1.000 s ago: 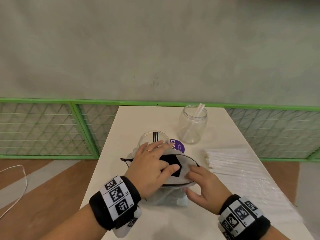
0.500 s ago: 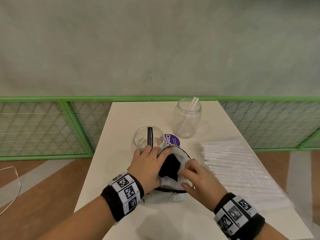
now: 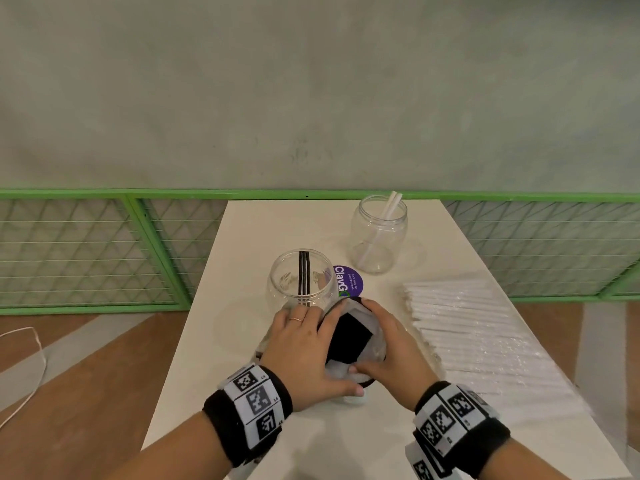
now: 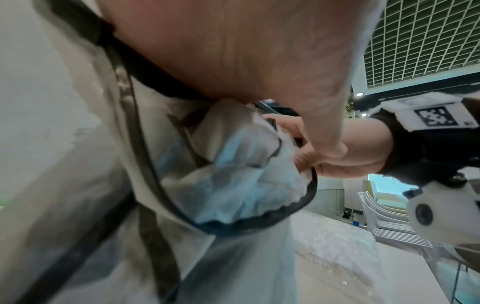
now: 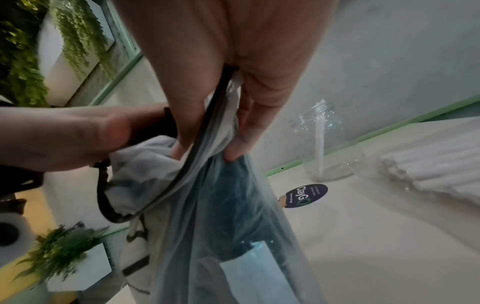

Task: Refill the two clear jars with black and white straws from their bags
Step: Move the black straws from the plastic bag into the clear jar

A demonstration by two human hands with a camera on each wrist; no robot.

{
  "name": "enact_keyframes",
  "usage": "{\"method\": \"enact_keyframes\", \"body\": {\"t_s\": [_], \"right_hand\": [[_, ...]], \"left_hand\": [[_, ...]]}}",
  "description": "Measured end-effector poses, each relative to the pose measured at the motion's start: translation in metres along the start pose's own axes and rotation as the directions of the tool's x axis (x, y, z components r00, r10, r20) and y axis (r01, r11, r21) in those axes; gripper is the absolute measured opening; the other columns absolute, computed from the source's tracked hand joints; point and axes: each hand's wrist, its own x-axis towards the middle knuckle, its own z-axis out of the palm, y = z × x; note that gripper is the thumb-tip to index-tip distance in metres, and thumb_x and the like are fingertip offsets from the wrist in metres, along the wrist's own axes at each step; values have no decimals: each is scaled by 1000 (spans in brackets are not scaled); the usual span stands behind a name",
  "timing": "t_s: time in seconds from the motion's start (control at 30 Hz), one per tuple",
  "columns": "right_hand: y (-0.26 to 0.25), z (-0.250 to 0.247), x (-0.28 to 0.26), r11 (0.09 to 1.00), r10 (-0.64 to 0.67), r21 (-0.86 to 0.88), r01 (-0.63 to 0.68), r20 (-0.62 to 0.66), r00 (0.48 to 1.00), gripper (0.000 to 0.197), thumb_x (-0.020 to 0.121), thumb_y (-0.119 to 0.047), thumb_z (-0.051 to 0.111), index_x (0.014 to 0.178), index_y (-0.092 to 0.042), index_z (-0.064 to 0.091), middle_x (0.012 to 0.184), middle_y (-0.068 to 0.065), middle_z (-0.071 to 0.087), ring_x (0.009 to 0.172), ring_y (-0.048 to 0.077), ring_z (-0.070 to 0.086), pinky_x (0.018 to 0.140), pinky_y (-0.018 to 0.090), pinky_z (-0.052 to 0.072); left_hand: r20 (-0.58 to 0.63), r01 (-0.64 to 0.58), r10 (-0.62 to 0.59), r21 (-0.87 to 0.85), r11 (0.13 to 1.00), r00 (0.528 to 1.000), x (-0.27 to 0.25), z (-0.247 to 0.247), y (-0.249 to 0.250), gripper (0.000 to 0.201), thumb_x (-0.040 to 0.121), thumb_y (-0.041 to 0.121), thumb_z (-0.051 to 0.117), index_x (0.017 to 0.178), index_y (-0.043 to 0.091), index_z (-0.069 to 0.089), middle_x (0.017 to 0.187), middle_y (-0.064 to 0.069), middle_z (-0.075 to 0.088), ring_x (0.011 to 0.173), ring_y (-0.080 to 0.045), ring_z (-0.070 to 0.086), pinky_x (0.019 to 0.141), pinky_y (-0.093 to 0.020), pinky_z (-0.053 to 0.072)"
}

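Note:
A translucent zip bag of black straws (image 3: 349,336) stands upright on the white table (image 3: 263,220), its black-rimmed mouth spread wide. My left hand (image 3: 308,344) grips the left rim and my right hand (image 3: 391,344) pinches the right rim (image 5: 207,131) between thumb and fingers. Dark straws show through the bag wall (image 5: 233,205). Just behind the bag is a clear jar (image 3: 303,282) holding a few black straws. Farther back right a second clear jar (image 3: 379,233) holds white straws. A plastic bag of white straws (image 3: 467,327) lies flat at the right.
A round purple sticker (image 3: 348,284) lies between the jars. A green mesh railing (image 3: 104,251) runs behind and left of the table, with a grey wall beyond. Wooden floor lies to the left. Potted plants (image 5: 64,253) show in the right wrist view.
The bag has been raised from lying flat to upright and its mouth pulled wider. Both hands have shifted to opposite sides of the rim.

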Motion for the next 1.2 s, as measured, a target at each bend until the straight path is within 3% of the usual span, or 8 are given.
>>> {"method": "enact_keyframes", "body": {"t_s": [0.1,0.3,0.5,0.7,0.87,0.97,1.03,1.2], "right_hand": [[-2,1,0,999,20,44,-18,-51,998,89,62,-12,84,125,-50,34,129,-15,53,120,0,46,102,19,37],[-10,-13,8,992,-93,85,99,-66,993,72,77,0,71,125,-47,44,122,-21,55,112,-2,53,89,19,49],[2,-19,19,995,-67,-61,74,117,991,70,81,9,51,135,-35,43,122,-6,59,101,-6,54,83,4,40],[12,-15,17,1000,15,-2,-15,189,982,78,75,13,41,125,-46,38,123,-11,57,116,7,51,86,-2,34],[13,-8,14,942,34,298,-154,371,928,78,67,-17,63,139,-32,37,134,-7,53,125,6,48,100,24,43],[16,-3,12,958,31,268,-105,266,963,79,66,-26,78,135,-32,40,131,-10,55,122,4,51,99,24,44],[18,-2,11,970,23,235,-59,151,988,72,66,-18,81,126,-36,47,123,-10,60,115,3,55,95,23,47],[11,-1,10,972,52,232,-43,-33,998,54,71,-11,81,110,-37,56,101,-11,68,92,-4,62,77,11,48]], "left_hand": [[-64,68,-70,-45,997,995,-1,9,5,104,59,81,45,144,27,23,107,4,52,102,-22,49,94,-41,32],[-264,106,-145,-157,982,953,-2,3,-6,79,69,58,52,139,27,33,109,9,56,103,-18,50,88,-36,35],[-157,78,-86,-55,995,984,-6,0,-10,73,70,58,51,136,31,34,100,10,57,96,-19,54,85,-38,39],[-88,143,-143,-10,990,986,-4,-3,-24,86,54,59,68,131,40,35,113,8,56,109,-22,49,86,-48,39],[-27,141,-141,-18,990,990,0,-6,-19,76,75,37,58,143,34,23,119,8,54,115,-19,42,89,-35,39],[-25,125,-127,-53,991,992,-1,-6,-18,77,76,36,58,144,33,22,120,8,54,116,-19,41,89,-34,39],[-20,96,-97,-75,993,995,-3,-6,-18,80,73,41,56,144,33,20,119,8,53,115,-19,41,88,-34,38],[-22,90,-93,-138,986,995,-5,-4,-16,93,64,72,43,145,35,16,119,10,47,117,-17,37,92,-36,38]]}}
